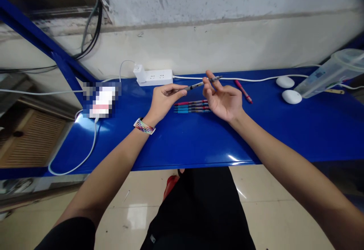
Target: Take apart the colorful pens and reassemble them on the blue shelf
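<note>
Toward nine o'clock, beyond the blue table [184, 146], a slatted wooden panel [34, 140] is standing; I cannot tell whether it is fronting a box. A pixelated phone-like device [102, 100] is lying on the table's nine o'clock side, a white cable running into its lower end. Toward eleven, a white power strip [166, 76] is holding a plugged-in charger block [138, 72].

The left hand [161, 100], a patterned band [144, 126] circling its wrist, is pinching one end of a clear-barrelled pen [196, 86] between thumb and fingers. The pen is hanging above the table, its far end pointing toward two o'clock. Beneath it, a row of pens [184, 110] with pink and blue parts is lying side by side.

The right hand [223, 104] is turning its palm up, fingers half curled around the pen's far end; I cannot tell whether they are gripping it. At that hand's two o'clock, a red pen [243, 91] is lying alone. Farther toward three, two white ovals [292, 97] are resting beside a tall translucent plastic container [321, 77]; a bluish patch is showing on or inside its wall, its contents staying unclear.
</note>
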Demonstrator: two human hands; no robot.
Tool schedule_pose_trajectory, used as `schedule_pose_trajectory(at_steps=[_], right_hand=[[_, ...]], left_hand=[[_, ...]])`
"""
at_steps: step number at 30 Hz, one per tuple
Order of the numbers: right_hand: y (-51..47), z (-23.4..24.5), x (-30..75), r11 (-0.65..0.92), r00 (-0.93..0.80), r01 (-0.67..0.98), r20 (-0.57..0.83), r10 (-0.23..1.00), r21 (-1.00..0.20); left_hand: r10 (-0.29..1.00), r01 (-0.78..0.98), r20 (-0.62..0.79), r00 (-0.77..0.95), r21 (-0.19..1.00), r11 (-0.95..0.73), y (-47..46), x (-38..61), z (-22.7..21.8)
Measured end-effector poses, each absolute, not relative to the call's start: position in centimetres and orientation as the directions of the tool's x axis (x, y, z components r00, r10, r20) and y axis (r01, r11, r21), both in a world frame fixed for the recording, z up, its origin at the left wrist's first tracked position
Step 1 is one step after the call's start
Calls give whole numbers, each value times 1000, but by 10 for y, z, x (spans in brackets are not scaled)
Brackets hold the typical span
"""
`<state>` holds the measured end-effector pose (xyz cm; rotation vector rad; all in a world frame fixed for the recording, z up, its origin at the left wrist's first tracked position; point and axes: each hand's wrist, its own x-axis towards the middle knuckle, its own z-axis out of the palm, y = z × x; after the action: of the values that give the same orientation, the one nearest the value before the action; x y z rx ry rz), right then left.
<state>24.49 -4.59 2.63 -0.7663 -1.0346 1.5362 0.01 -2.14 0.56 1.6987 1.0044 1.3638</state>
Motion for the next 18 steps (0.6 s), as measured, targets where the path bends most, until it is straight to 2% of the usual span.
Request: schedule_pose_trajectory(at_steps=[6,11,18], right_hand=[[-41,24,247,-41,-186,-315,19,982,-948],[-42,25,243,-64,-147,-312,-19,989,-948],[-45,29,244,-33,-154,-239,4,988,-971]], left_hand=[[896,158,419,148,884,-439,-23,1,6],[893,127,424,151,888,-443,-22,0,5],[902,138,412,129,893,-428,-23,-1,6]])
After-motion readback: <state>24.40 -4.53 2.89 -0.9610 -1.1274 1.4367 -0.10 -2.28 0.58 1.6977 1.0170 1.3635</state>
